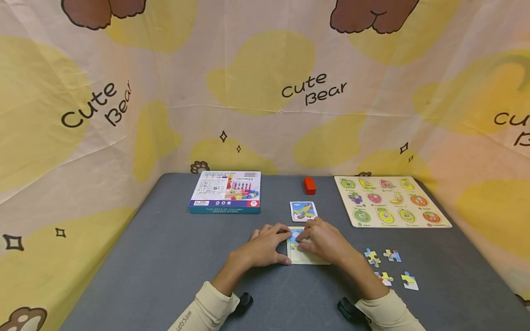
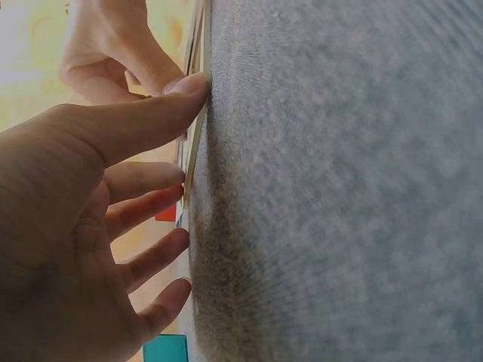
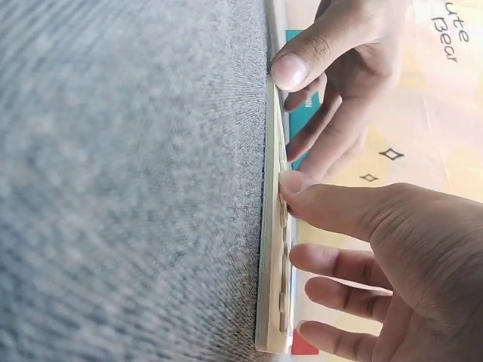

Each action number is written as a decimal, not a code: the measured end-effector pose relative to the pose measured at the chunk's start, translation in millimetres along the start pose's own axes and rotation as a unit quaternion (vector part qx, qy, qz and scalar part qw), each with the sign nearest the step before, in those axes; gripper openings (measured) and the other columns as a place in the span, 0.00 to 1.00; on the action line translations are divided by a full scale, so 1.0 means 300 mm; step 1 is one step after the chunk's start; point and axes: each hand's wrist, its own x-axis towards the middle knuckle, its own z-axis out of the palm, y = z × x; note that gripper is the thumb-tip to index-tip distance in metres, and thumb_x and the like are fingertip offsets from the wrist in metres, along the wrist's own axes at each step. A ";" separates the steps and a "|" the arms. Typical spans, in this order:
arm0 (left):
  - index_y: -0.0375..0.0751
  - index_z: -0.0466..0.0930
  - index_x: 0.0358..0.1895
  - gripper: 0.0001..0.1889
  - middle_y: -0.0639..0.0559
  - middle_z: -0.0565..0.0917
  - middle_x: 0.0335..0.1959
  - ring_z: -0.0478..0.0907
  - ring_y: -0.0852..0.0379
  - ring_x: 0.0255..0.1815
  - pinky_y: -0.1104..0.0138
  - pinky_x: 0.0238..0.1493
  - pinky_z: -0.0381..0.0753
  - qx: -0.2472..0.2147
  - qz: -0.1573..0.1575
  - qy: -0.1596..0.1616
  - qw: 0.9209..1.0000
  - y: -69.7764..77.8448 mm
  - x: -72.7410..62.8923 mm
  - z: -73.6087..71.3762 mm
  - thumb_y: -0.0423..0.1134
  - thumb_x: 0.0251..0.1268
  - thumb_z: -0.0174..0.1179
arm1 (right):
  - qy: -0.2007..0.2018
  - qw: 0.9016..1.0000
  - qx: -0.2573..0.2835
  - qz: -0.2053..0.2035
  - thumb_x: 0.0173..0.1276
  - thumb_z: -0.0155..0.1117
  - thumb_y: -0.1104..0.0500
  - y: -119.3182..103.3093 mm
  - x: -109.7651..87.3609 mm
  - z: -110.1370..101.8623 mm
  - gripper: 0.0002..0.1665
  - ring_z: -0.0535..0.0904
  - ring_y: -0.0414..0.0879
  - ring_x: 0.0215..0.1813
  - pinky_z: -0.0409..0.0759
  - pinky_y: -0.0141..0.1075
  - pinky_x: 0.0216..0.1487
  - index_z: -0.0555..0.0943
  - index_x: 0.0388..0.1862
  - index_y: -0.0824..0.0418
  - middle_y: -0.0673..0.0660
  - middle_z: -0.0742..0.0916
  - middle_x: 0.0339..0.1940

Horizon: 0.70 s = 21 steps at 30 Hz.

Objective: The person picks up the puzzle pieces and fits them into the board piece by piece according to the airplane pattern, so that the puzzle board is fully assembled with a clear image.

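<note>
A small pale puzzle tray (image 1: 312, 258) lies flat on the table, with blue and yellow picture pieces (image 1: 293, 241) at its left side. My left hand (image 1: 265, 246) rests along the tray's left edge. Its thumb (image 2: 185, 94) touches the near corner, and its other fingers are spread and fairly straight. Over the tray, my right hand (image 1: 325, 241) pinches at a puzzle piece with thumb and index finger; the piece is mostly hidden. The right thumb (image 3: 298, 185) is low against the tray's surface, its other fingers spread apart. Behind the tray lies a picture card (image 1: 303, 211).
Several loose puzzle pieces (image 1: 372, 257) lie right of the tray, partly beside my right forearm. A boxed bead set (image 1: 225, 193) stands back left. A red block (image 1: 309, 186) sits behind the card. A fruit board (image 1: 393, 202) lies back right. Printed cloth (image 1: 256, 92) hangs behind the table.
</note>
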 end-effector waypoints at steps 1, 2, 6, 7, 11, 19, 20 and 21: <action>0.46 0.73 0.78 0.38 0.53 0.71 0.77 0.65 0.46 0.75 0.49 0.64 0.65 0.000 0.001 0.001 1.000 0.001 -0.001 0.000 0.55 0.68 0.72 | 0.001 1.000 0.002 0.005 0.63 0.81 0.53 -0.001 0.000 0.001 0.09 0.81 0.47 0.48 0.82 0.47 0.49 0.95 0.41 0.52 0.46 0.88 0.38; 0.46 0.73 0.78 0.38 0.53 0.71 0.77 0.65 0.46 0.75 0.49 0.64 0.65 0.000 0.002 0.001 1.000 0.001 -0.001 0.000 0.55 0.68 0.71 | 0.003 1.000 0.002 0.009 0.63 0.81 0.52 -0.001 0.000 0.003 0.10 0.81 0.47 0.48 0.82 0.47 0.49 0.95 0.41 0.53 0.47 0.88 0.39; 0.47 0.73 0.78 0.38 0.53 0.71 0.76 0.65 0.46 0.75 0.49 0.64 0.65 -0.001 0.005 0.004 1.000 0.000 -0.002 0.000 0.55 0.68 0.72 | 0.014 1.000 -0.002 0.019 0.61 0.83 0.51 0.001 -0.003 0.005 0.14 0.82 0.49 0.50 0.82 0.50 0.52 0.93 0.43 0.54 0.50 0.89 0.42; 0.47 0.73 0.78 0.38 0.53 0.71 0.76 0.65 0.46 0.75 0.49 0.65 0.64 -0.003 0.006 0.003 1.000 -0.001 -0.002 0.000 0.55 0.68 0.72 | 0.016 1.000 -0.004 0.020 0.61 0.83 0.50 0.003 -0.003 0.006 0.15 0.82 0.49 0.50 0.82 0.50 0.52 0.93 0.43 0.54 0.51 0.89 0.43; 0.52 0.74 0.78 0.35 0.52 0.71 0.76 0.66 0.46 0.74 0.49 0.63 0.65 0.000 0.017 0.004 1.000 0.001 -0.003 0.001 0.54 0.69 0.71 | 0.021 1.000 -0.007 0.019 0.61 0.83 0.49 0.008 -0.005 0.006 0.16 0.81 0.48 0.48 0.81 0.47 0.48 0.92 0.44 0.54 0.51 0.89 0.43; 0.56 0.77 0.76 0.30 0.55 0.73 0.75 0.68 0.47 0.72 0.50 0.62 0.65 0.023 0.061 0.000 0.998 0.011 -0.007 0.005 0.48 0.72 0.70 | 0.039 0.999 -0.014 0.013 0.61 0.82 0.47 0.011 -0.009 0.003 0.15 0.80 0.46 0.43 0.79 0.43 0.42 0.92 0.41 0.55 0.50 0.89 0.39; 0.56 0.77 0.76 0.30 0.55 0.73 0.75 0.68 0.48 0.72 0.50 0.62 0.65 0.028 0.063 -0.001 0.998 0.012 -0.007 0.005 0.48 0.72 0.69 | 0.042 0.999 -0.015 0.011 0.61 0.82 0.47 0.012 -0.009 0.003 0.15 0.80 0.46 0.43 0.79 0.43 0.42 0.92 0.40 0.55 0.50 0.89 0.39; 0.56 0.77 0.76 0.29 0.56 0.73 0.75 0.68 0.48 0.73 0.50 0.62 0.66 0.032 0.064 -0.003 0.997 0.014 -0.008 0.005 0.47 0.73 0.69 | 0.043 0.999 -0.016 0.010 0.61 0.82 0.47 0.013 -0.009 0.004 0.15 0.80 0.47 0.42 0.79 0.43 0.42 0.92 0.40 0.55 0.51 0.89 0.39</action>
